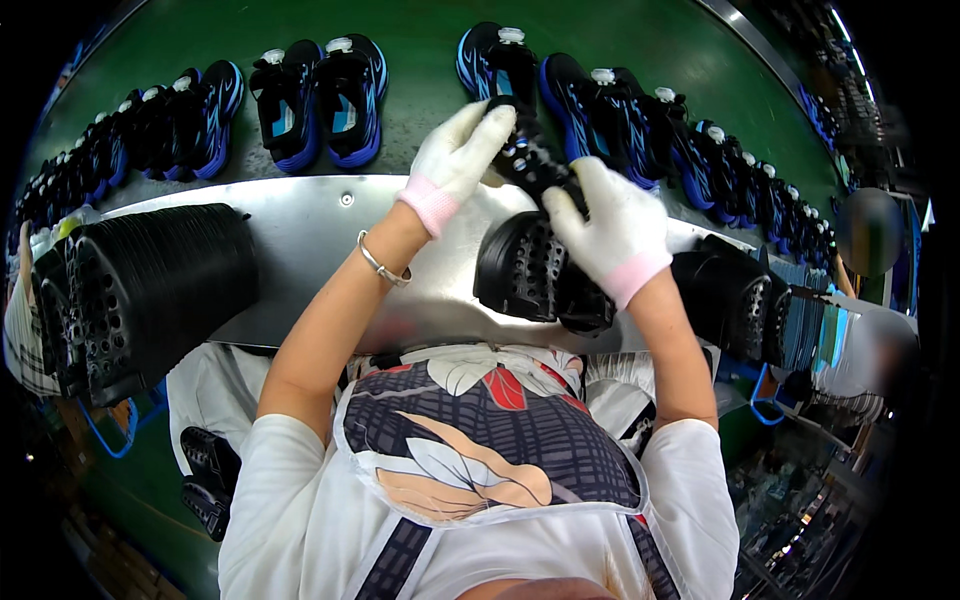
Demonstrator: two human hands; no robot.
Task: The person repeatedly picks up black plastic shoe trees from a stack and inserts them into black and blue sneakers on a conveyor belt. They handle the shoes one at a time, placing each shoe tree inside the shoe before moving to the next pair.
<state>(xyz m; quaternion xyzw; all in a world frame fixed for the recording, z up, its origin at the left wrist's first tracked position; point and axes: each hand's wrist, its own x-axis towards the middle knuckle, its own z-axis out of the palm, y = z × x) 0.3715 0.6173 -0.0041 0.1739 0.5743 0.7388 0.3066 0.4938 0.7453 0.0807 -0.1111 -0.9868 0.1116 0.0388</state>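
Both my hands wear white gloves with pink cuffs. Between them, above the metal ledge, is a black perforated plastic shoe insert [532, 158], slightly blurred. My left hand [455, 155] is closed on its far end, thumb and fingers pinching it. The right hand [612, 222] grips its near end, thumb on top. Directly below and nearer to me, more black perforated inserts [518, 268] lie on the metal ledge [345, 240], partly covered by my right hand. Just beyond my left hand stands a black-and-blue sports shoe [480, 60] with something white at its tongue.
Rows of black-and-blue shoes [350, 100] stand on a green surface [420, 60] beyond the ledge, to left and right. A long nested stack of black inserts [160, 290] lies at the left, another stack [715, 290] at the right. Other people's arms show at both sides.
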